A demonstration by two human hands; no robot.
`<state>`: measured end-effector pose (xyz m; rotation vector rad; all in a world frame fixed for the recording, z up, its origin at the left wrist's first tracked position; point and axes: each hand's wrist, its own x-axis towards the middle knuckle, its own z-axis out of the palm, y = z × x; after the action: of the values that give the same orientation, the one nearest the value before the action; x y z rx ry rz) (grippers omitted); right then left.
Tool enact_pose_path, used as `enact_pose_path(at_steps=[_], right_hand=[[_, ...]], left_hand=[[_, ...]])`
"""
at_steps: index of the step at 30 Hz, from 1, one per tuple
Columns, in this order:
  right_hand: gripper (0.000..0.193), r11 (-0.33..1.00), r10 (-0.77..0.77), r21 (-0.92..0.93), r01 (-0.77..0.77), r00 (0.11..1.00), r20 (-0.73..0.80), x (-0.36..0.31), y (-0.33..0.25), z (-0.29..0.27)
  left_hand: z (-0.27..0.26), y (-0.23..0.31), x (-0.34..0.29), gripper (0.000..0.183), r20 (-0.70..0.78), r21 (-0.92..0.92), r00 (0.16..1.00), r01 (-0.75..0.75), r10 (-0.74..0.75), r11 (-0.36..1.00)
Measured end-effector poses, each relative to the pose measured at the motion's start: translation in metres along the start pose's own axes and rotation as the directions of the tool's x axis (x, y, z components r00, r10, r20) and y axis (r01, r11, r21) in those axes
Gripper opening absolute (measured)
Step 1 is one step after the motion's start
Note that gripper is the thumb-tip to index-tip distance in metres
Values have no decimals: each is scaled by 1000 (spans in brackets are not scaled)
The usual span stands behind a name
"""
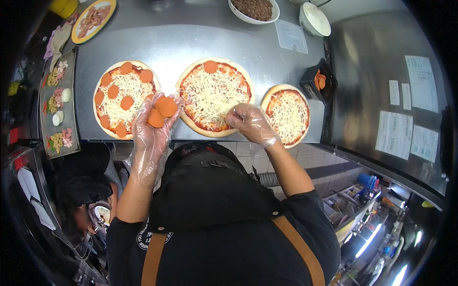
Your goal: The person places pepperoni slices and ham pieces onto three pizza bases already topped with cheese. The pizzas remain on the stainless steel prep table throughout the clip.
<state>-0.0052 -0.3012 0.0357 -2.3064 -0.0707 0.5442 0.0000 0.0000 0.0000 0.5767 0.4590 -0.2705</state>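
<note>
Black apron w/ tan straps [286,229] is filling the near view. Left hand [151,127], in a clear plastic glove, is cupping a small stack of pepperoni slices [161,110] palm-up, prob. as a ready supply beside the middle pizza [213,95]. Right hand [252,123], also gloved, is pinching fingertips together at that pizza's near right edge; can't tell if a slice is in them. Middle pizza is carrying one slice at its far rim. Left pizza [125,97] is sitting fully topped; small right pizza [287,113] is showing cheese only. Black tub of slices [320,82] is waiting further right, steel counter [191,38] beyond.
</note>
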Motion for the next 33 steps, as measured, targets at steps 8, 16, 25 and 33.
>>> enact_pose_path(at_steps=[8,16,25,33], right_hand=[[18,980,-161,-135,148,983,-91,-7,55,52],[12,879,-374,-407,246,887,-270,-8,31,53],[39,820,-565,-351,452,739,-368,7,-59,53],[43,809,-573,-375,454,752,-326,10,-56,54]], left_hand=[[4,-18,-2,52,-19,-33,996,83,-83,996],[9,-23,-4,61,-4,71,991,137,-137,988],[37,-34,-11,59,128,2,977,171,-169,985],[33,-37,-8,58,103,12,978,183,-183,983]])
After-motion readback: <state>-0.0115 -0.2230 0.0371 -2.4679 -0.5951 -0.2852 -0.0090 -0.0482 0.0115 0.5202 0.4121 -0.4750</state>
